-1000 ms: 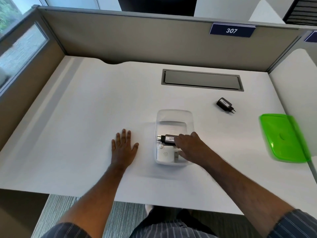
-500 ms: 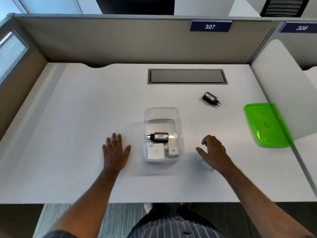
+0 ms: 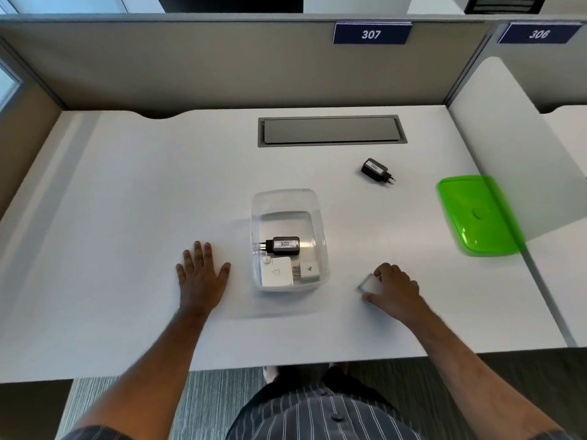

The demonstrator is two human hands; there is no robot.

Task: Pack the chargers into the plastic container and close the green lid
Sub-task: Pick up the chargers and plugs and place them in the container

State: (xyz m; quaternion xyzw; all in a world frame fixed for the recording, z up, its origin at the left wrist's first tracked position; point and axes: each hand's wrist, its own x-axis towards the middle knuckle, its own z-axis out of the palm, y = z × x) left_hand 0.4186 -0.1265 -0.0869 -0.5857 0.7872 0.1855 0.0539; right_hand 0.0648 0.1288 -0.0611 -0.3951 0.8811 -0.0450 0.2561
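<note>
The clear plastic container (image 3: 287, 201) stands open in the middle of the desk. Inside lie a black charger with a label (image 3: 282, 246), a large white charger (image 3: 276, 271) and a small white charger (image 3: 307, 271). My right hand (image 3: 392, 289) is to the right of the container, its fingers closed around another white charger (image 3: 368, 284) on the desk. My left hand (image 3: 203, 274) lies flat and open on the desk, left of the container. A second black charger (image 3: 376, 170) sits further back on the right. The green lid (image 3: 476, 214) rests at the far right, against the divider.
A grey cable hatch (image 3: 330, 131) is set into the desk at the back. Grey partition walls (image 3: 190, 65) bound the back and left. A white side divider (image 3: 508, 147) rises on the right. The desk's front edge (image 3: 286, 365) runs just before my torso.
My right hand left the container, where the black charger now lies, swung right and closed on a white charger on the desk. My left hand stayed flat.
</note>
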